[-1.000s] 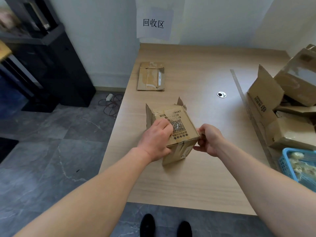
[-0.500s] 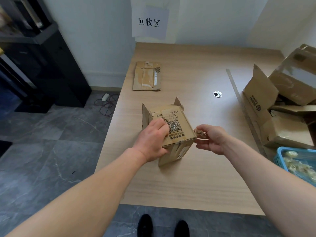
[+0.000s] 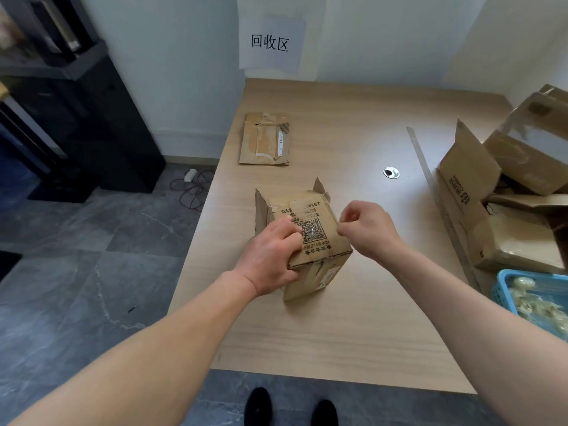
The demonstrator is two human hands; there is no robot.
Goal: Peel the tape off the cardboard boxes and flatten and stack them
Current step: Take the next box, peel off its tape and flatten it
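Observation:
A small cardboard box (image 3: 318, 210) with a QR code on its top face stands in the middle of the wooden table (image 3: 338, 333), its far flaps torn open. My left hand (image 3: 270, 256) grips the box's near left corner, fingers on top. My right hand (image 3: 368, 229) hovers at the box's upper right edge, fingertips pinched on a thin strip of clear tape that is barely visible. A flattened box (image 3: 266, 139) lies at the table's far left.
A pile of open cardboard boxes (image 3: 491, 210) fills the right side, with a blue basket (image 3: 504, 281) of crumpled tape in front of it. A metal cable hole (image 3: 391, 172) is behind the box. The table's left edge drops to grey floor, and a black cabinet (image 3: 76, 118) stands far left.
My right hand has left the box's near right corner and risen to its upper right edge, still pinched. The left hand keeps its grip on the box.

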